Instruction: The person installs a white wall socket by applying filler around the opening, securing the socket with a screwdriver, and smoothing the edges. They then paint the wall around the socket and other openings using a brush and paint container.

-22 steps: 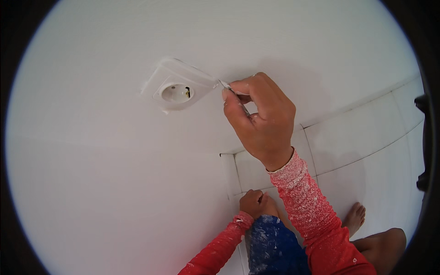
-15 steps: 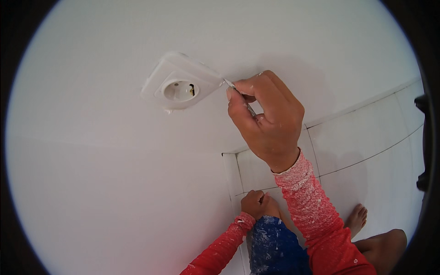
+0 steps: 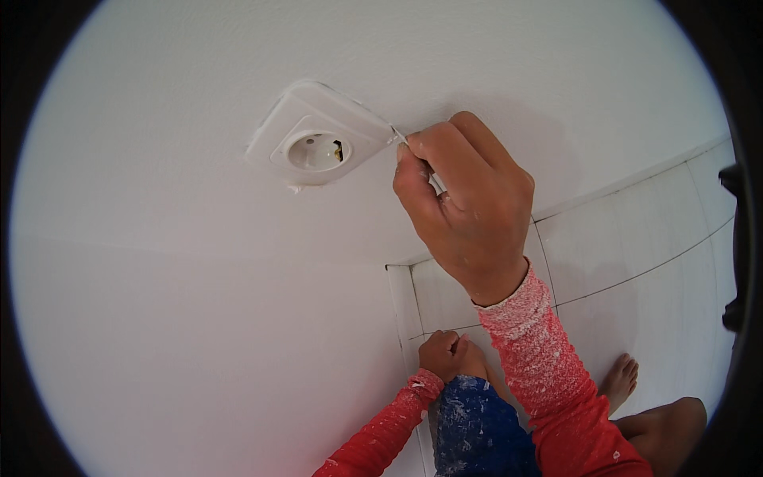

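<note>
A white wall socket (image 3: 318, 151) with a square cover plate sits on the white wall. Its round recess shows a metal contact inside, and white filler clings along the lower edge of the plate. My right hand (image 3: 469, 207) pinches a thin, narrow blade-like tool (image 3: 400, 136) between thumb and forefinger. The tool's tip touches the plate's right corner; most of its length is hidden in the hand. Lower down, my left hand (image 3: 442, 353) rests closed on my knee, and what its curled fingers hold, if anything, is hidden.
Below the wall (image 3: 199, 342) lies a floor of large pale tiles (image 3: 596, 246) with dark joints. A bare foot (image 3: 620, 383) stands on it at right. My legs, in blue shorts (image 3: 477, 429) spotted with white, are folded close to the wall corner.
My right hand has shifted slightly, turning a little, and the tool's tip now lies at the plate's right corner. The socket appears slightly higher in view. My left hand stays put.
</note>
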